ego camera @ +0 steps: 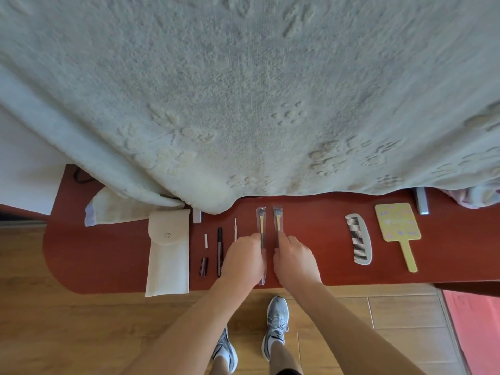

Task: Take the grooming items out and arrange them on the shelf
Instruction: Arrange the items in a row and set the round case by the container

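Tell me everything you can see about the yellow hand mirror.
The yellow hand mirror has a rounded-rectangle head printed with pale purple flowers or dots, and a straight flat handle pointing toward the person. It is possibly plastic. It lies flat on the red-brown wooden shelf, apart from the white comb on its left. Nothing else touches it.

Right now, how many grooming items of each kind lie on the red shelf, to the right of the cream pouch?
Makeup brushes: 2
Comb: 1
Hand mirror: 1
Black pen: 1
Thin stick: 1
Small tubes: 2
Total: 8
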A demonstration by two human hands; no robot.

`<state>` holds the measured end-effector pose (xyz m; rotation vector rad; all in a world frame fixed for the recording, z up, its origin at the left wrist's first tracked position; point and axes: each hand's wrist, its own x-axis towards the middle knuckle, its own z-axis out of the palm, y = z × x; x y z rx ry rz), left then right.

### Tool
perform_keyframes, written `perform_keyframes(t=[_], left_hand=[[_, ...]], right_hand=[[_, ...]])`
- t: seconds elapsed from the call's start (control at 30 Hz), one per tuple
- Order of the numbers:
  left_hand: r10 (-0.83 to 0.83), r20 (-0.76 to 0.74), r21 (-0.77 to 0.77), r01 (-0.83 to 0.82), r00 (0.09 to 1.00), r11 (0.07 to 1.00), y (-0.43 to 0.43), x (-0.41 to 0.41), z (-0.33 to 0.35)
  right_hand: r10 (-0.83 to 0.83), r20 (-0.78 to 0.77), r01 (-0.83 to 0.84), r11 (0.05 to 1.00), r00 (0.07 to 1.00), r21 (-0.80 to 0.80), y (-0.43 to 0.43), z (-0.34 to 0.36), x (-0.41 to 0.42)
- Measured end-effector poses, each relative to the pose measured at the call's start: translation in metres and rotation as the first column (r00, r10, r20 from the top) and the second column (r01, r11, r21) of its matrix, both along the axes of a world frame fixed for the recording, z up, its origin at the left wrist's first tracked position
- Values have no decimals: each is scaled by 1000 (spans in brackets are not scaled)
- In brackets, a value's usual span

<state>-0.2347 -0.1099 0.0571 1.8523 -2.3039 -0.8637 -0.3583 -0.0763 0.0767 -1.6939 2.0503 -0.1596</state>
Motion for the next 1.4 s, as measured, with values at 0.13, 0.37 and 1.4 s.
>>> perform_keyframes(t=[0.13,0.37,1.4], left_hand=[[-1,-19,5,1,1000,1000,0,-7,-1],[-15,-61,-10,14,998,1000,2,-19,0],[-39,-70,-29,37,997,999,7,-35,-2]], right_hand=[[-5,-1,5,1000,1000,-6,0,1,-9],[-26,8,26,999,1000,-24,2,0,-20],[-44,7,44,999,999,-23,5,-5,-38]])
